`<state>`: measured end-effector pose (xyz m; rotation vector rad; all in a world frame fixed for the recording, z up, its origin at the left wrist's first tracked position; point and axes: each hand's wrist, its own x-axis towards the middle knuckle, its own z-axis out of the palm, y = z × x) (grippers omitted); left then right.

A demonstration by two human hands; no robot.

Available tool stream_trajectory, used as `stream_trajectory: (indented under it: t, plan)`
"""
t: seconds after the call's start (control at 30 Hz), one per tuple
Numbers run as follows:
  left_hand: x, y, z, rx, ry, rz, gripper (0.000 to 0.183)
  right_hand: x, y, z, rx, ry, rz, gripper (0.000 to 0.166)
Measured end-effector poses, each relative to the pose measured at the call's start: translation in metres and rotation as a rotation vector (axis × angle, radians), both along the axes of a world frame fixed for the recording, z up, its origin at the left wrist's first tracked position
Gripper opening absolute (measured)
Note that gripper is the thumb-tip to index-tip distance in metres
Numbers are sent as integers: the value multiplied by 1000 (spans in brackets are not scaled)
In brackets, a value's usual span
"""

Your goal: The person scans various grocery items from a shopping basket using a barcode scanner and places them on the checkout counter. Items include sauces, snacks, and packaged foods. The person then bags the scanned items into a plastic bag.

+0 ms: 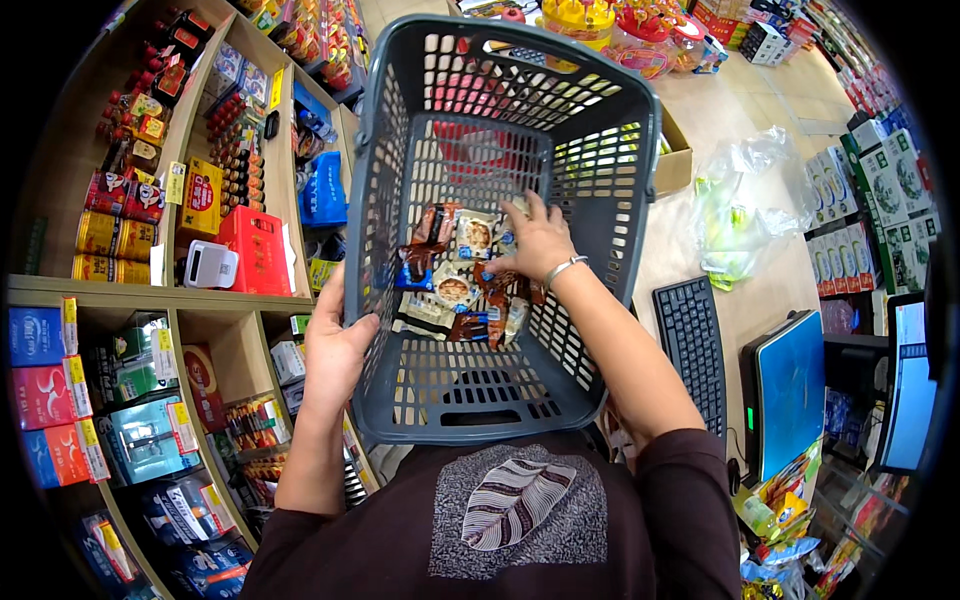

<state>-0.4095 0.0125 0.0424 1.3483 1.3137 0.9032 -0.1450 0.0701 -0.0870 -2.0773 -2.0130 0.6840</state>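
A dark grey plastic shopping basket (469, 431) is tilted in front of my body, its inside facing me. My left hand (337, 334) grips its left rim, thumb on the edge. Down in the basket, my right hand (536, 240) spreads its fingers over small wrapped snack packets, with a bracelet at the wrist; whether a packet lies under the fingers cannot be told. Among the packets are a cream one with a round picture (454, 288), a blue one (415, 271) and a brown one (435, 225). Red and pink shapes show through the basket's holes.
Shelves of boxes and bottles (176, 300) stand at the left. On the right, the counter holds a clear plastic bag with green contents (731, 225), a black keyboard (690, 345) and a blue-topped screen device (787, 397). Behind the basket are a cardboard box (675, 161) and candy tubs (577, 22).
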Motion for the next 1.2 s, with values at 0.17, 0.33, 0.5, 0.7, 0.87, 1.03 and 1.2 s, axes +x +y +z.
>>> stream_trajectory:
  t: [0.17, 0.33, 0.5, 0.7, 0.87, 1.03, 1.2]
  plan:
    - [-4, 11, 8, 34, 81, -71, 70, -42, -59, -42, 18, 56, 184, 110]
    - [-6, 10, 14, 43, 82, -112, 69, -56, -66, -35, -90, 22, 266, 93]
    - [-8, 5, 17, 55, 63, -110, 69, -52, -50, -35, -94, 17, 270, 83]
    - [-22, 2, 17, 84, 95, -98, 69, -74, -76, -22, -32, -33, 480, 71]
    - [-29, -1, 15, 59, 94, -80, 69, -86, -71, -26, -124, -31, 564, 60]
    - [-35, 8, 2, 92, 120, -63, 68, -68, -74, -24, -113, 29, 490, 46]
    - [-42, 4, 3, 15, 9, -11, 66, -22, -104, 53, 194, 486, 94, 40]
